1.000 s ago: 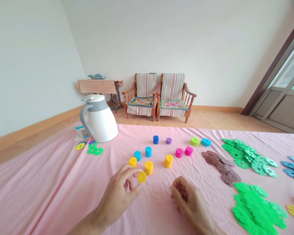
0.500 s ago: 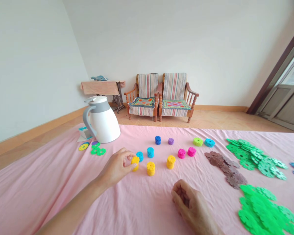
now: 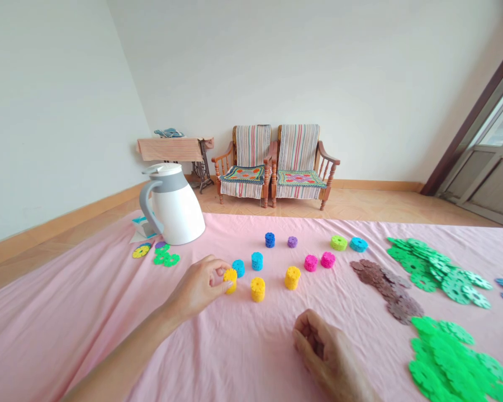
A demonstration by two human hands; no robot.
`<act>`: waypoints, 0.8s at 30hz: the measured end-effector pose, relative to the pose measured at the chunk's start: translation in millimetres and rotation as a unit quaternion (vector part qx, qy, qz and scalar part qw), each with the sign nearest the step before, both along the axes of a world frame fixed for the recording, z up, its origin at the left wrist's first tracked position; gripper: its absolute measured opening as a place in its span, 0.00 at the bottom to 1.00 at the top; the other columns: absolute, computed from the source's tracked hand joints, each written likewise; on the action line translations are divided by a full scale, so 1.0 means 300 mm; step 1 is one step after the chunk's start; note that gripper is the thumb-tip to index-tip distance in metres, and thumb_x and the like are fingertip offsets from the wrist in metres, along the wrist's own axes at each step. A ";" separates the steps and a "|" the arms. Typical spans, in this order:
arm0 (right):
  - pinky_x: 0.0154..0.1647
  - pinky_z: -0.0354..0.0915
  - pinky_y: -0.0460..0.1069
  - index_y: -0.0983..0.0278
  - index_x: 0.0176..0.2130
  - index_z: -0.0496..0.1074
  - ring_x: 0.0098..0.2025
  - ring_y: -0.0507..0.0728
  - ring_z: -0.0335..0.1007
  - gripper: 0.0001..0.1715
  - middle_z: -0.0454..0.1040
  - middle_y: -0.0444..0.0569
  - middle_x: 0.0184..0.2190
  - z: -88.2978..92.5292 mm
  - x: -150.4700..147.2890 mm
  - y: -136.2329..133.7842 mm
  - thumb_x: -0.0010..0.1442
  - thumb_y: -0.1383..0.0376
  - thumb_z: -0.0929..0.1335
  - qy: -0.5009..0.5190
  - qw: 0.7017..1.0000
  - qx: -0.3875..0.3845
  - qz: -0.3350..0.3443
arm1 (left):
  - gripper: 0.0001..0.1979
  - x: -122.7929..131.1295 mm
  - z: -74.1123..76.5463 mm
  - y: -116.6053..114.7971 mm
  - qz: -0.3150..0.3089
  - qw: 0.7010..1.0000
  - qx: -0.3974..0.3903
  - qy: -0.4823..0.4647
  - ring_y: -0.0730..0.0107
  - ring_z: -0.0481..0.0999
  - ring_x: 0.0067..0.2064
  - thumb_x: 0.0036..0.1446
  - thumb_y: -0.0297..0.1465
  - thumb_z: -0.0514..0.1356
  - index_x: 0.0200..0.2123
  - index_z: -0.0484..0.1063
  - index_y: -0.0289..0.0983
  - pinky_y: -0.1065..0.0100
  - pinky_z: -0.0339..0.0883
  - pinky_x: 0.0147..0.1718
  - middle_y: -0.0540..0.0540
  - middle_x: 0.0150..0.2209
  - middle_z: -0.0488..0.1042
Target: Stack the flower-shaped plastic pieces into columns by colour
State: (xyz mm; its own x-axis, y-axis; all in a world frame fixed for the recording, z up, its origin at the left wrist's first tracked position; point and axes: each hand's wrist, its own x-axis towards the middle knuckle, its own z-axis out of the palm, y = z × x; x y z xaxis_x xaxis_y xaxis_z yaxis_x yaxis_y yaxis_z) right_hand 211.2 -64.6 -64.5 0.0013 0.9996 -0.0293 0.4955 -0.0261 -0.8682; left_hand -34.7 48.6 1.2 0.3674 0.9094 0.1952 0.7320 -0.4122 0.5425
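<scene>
My left hand [image 3: 201, 286] reaches forward over the pink cloth [image 3: 88, 312], its fingertips pinched round a short yellow stack [image 3: 231, 278] of snowflake discs. Two more yellow stacks [image 3: 257, 288] [image 3: 292, 277] stand just to the right. Behind them are light-blue stacks [image 3: 256, 261], a dark-blue stack [image 3: 270, 239], a purple one [image 3: 292, 242] and pink ones [image 3: 311, 262]. My right hand [image 3: 329, 357] rests on the cloth near me with its fingers curled in; what it holds, if anything, is hidden.
A white jug [image 3: 172, 203] stands at the back left with a few loose discs [image 3: 166, 258] beside it. Piles of brown [image 3: 385, 285] and green discs [image 3: 456, 357] [image 3: 431, 268] lie on the right. Two wooden chairs [image 3: 276, 164] stand by the far wall.
My left hand carried a yellow disc forward and to the left onto the leftmost yellow stack, where it now grips. The right hand has stayed in place.
</scene>
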 end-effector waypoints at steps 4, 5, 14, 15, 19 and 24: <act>0.20 0.47 0.44 0.63 0.28 0.63 0.20 0.48 0.52 0.11 0.58 0.38 0.19 -0.004 0.000 0.001 0.58 0.59 0.61 0.005 1.000 0.005 0.003 | 0.10 -0.003 -0.009 0.000 -0.001 1.000 -0.003 -0.009 0.73 0.68 0.26 0.50 0.33 0.59 0.36 0.75 0.38 0.73 0.61 0.25 0.50 0.33 0.69; 0.20 0.47 0.44 0.63 0.28 0.63 0.21 0.48 0.52 0.12 0.58 0.38 0.19 -0.005 0.000 0.001 0.58 0.58 0.61 0.007 1.000 0.008 0.001 | 0.10 -0.004 -0.011 0.000 -0.001 1.000 -0.005 -0.009 0.72 0.68 0.26 0.50 0.33 0.59 0.36 0.75 0.38 0.72 0.61 0.25 0.50 0.34 0.69; 0.20 0.46 0.44 0.63 0.28 0.63 0.20 0.48 0.52 0.13 0.57 0.38 0.18 0.006 -0.003 -0.001 0.57 0.57 0.62 0.007 1.000 0.002 -0.001 | 0.17 -0.019 0.019 0.002 -0.058 0.998 -0.001 -0.013 0.71 0.70 0.31 0.49 0.30 0.62 0.45 0.71 0.40 0.68 0.65 0.36 0.49 0.40 0.70; 0.20 0.47 0.44 0.63 0.28 0.63 0.20 0.48 0.52 0.13 0.57 0.38 0.18 0.006 -0.003 -0.001 0.57 0.57 0.62 0.005 1.000 0.003 0.000 | 0.17 -0.019 0.025 0.001 -0.069 0.998 -0.001 -0.009 0.70 0.70 0.33 0.49 0.29 0.61 0.45 0.71 0.40 0.68 0.65 0.37 0.49 0.40 0.70; 0.20 0.47 0.44 0.63 0.28 0.63 0.20 0.48 0.52 0.12 0.57 0.38 0.18 0.009 -0.003 -0.001 0.58 0.58 0.62 0.002 1.000 0.009 0.001 | 0.17 -0.016 0.039 -0.004 -0.078 0.997 -0.007 0.003 0.69 0.70 0.34 0.50 0.27 0.60 0.45 0.71 0.40 0.69 0.64 0.36 0.49 0.41 0.71; 0.20 0.48 0.43 0.63 0.28 0.63 0.21 0.48 0.53 0.13 0.58 0.38 0.18 0.016 -0.005 -0.003 0.57 0.57 0.62 0.005 1.000 0.007 0.002 | 0.20 -0.018 0.059 -0.005 -0.111 0.994 0.000 0.018 0.66 0.71 0.40 0.53 0.27 0.58 0.51 0.68 0.43 0.66 0.65 0.43 0.48 0.44 0.68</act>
State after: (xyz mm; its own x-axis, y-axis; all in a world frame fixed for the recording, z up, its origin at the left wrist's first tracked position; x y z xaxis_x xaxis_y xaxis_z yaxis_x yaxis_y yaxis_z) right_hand 209.8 -65.3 -59.6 -0.0021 0.9999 -0.0147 0.4867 -0.0118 -0.8735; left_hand -40.1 47.2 18.9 0.5656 0.8053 0.1775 0.6421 -0.5651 0.5180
